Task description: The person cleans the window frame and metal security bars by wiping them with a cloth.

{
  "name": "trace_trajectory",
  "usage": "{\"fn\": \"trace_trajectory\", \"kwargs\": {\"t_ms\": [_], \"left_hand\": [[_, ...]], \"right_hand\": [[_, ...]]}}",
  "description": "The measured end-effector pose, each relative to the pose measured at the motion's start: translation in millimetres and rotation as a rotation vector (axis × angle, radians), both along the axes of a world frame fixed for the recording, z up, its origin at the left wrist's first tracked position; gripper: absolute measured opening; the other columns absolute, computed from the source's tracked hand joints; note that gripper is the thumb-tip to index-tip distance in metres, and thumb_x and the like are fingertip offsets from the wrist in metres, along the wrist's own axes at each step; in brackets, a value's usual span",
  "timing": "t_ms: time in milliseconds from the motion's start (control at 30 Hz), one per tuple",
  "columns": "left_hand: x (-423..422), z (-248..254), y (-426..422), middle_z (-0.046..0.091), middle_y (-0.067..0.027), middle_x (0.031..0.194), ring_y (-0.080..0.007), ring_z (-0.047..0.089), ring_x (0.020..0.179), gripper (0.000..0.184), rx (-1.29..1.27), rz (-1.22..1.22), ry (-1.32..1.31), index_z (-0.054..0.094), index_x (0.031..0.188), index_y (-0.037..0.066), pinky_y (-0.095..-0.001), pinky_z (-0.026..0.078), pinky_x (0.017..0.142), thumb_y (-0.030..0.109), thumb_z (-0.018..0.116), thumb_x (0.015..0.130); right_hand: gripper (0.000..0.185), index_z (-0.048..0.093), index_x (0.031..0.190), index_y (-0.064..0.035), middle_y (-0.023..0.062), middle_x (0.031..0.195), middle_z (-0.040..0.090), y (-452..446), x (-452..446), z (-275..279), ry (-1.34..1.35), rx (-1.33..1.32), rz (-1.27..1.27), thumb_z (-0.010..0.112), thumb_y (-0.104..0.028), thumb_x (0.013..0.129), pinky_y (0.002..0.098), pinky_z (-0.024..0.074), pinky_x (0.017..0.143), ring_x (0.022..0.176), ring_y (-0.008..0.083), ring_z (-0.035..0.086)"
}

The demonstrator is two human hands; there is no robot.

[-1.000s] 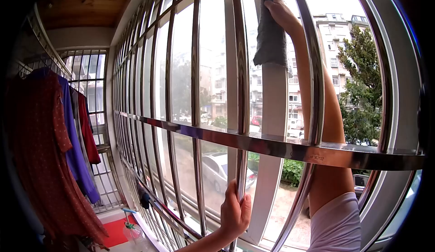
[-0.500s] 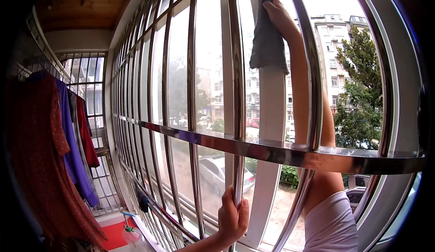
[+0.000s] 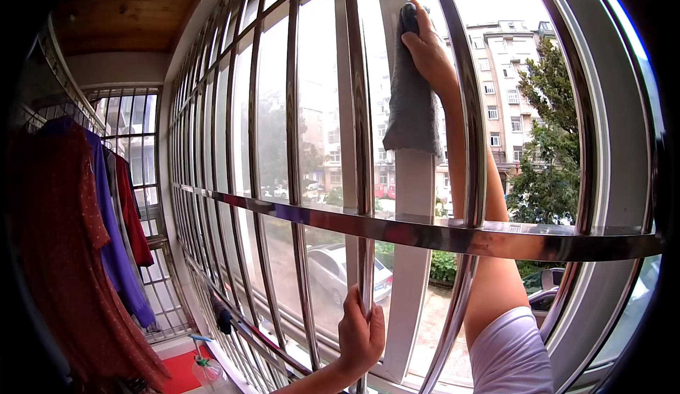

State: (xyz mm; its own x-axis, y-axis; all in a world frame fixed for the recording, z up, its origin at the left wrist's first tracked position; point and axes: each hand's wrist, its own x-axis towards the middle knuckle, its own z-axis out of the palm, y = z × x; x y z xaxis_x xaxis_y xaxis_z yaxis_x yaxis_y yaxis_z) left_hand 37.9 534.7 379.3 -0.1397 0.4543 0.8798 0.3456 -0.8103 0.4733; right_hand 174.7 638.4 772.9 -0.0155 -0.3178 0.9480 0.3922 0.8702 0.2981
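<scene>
High up beyond the metal bars, my right hand (image 3: 429,50) grips a dark grey cloth (image 3: 412,114) by its top end. The cloth hangs down against a white window frame post (image 3: 414,203). My right arm reaches out between two bars and passes behind the shiny horizontal rail (image 3: 418,234). Lower down, my left hand (image 3: 361,329) is wrapped around a vertical metal bar (image 3: 364,270), below that rail.
At left, several garments hang on a rack, a dotted red dress (image 3: 60,252) foremost. A clear bottle with a green top (image 3: 207,369) stands low by the sill. Outside are a parked silver car (image 3: 340,270), a tree (image 3: 549,132) and apartment buildings (image 3: 499,86).
My right hand has moved down along the post with the cloth. My left hand stays on its bar. The whole view has shifted slightly.
</scene>
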Motion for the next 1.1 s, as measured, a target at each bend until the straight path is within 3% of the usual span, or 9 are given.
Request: {"fn": "trace_trajectory", "kwargs": {"t_ms": [167,267,333,533,600,633,733,1100], "left_hand": [[-4,-1,2,0.058,-0.0237,0.092,-0.0329,0.064,0.073,0.045,0.025,0.034,0.029,0.029,0.130,-0.005,-0.0389,0.050,0.065,0.014,0.048,0.094],[-3,-2,6,0.056,-0.0200,0.084,-0.0306,0.061,0.066,0.044,0.061,0.023,0.031,0.029,0.129,-0.005,-0.0373,0.049,0.062,0.014,0.048,0.094],[-2,-4,6,0.052,-0.0091,0.085,-0.0122,0.050,0.065,0.043,0.049,-0.031,-0.025,0.033,0.129,-0.007,-0.0262,0.043,0.060,0.018,0.046,0.096],[-3,-4,8,0.052,-0.0080,0.082,-0.0112,0.049,0.062,0.042,0.059,-0.026,-0.013,0.032,0.129,-0.007,-0.0261,0.042,0.057,0.014,0.046,0.096],[-2,-3,9,0.052,-0.0082,0.082,-0.0112,0.049,0.061,0.042,0.083,-0.012,-0.010,0.032,0.129,-0.007,-0.0262,0.042,0.057,0.014,0.046,0.095],[-2,-3,9,0.052,-0.0084,0.081,-0.0112,0.048,0.061,0.041,0.100,0.004,-0.006,0.032,0.129,-0.007,-0.0263,0.042,0.057,0.013,0.046,0.095],[-3,-3,8,0.052,-0.0086,0.080,-0.0112,0.049,0.061,0.042,0.091,0.006,-0.003,0.032,0.129,-0.007,-0.0262,0.042,0.057,0.013,0.046,0.095],[-4,-6,13,0.055,-0.0110,0.083,-0.0147,0.053,0.065,0.043,0.097,-0.011,-0.004,0.031,0.129,-0.007,-0.0276,0.044,0.060,0.016,0.047,0.096]], "right_hand": [[0.072,0.034,0.142,-0.0109,0.0237,0.132,0.048,3,2,59,0.108,-0.131,-0.058,0.062,-0.023,0.076,0.0393,0.0352,0.104,0.124,0.0374,0.046],[0.074,0.032,0.142,-0.0110,0.0240,0.128,0.050,13,7,78,0.115,-0.136,-0.074,0.061,-0.020,0.074,0.0400,0.0369,0.101,0.120,0.0370,0.048],[0.076,0.030,0.142,-0.0111,0.0242,0.124,0.051,14,7,80,0.112,-0.138,-0.064,0.060,-0.019,0.073,0.0404,0.0380,0.099,0.117,0.0367,0.049],[0.080,0.025,0.143,-0.0114,0.0248,0.115,0.054,14,0,68,0.116,-0.082,0.034,0.058,-0.015,0.070,0.0417,0.0414,0.094,0.109,0.0359,0.052],[0.073,0.037,0.140,-0.0106,0.0230,0.131,0.050,7,3,63,0.197,-0.058,-0.220,0.063,-0.028,0.074,0.0404,0.0366,0.103,0.122,0.0376,0.047],[0.073,0.039,0.138,-0.0102,0.0226,0.130,0.050,6,2,59,0.203,-0.025,-0.216,0.064,-0.031,0.073,0.0411,0.0378,0.102,0.121,0.0375,0.048],[0.072,0.039,0.138,-0.0100,0.0222,0.130,0.051,-12,-6,31,0.155,-0.091,-0.060,0.063,-0.031,0.073,0.0420,0.0375,0.102,0.121,0.0379,0.048],[0.066,0.040,0.135,-0.0099,0.0223,0.126,0.052,-19,-9,-30,0.190,-0.123,-0.081,0.060,-0.029,0.075,0.0440,0.0391,0.099,0.116,0.0374,0.051]]}}
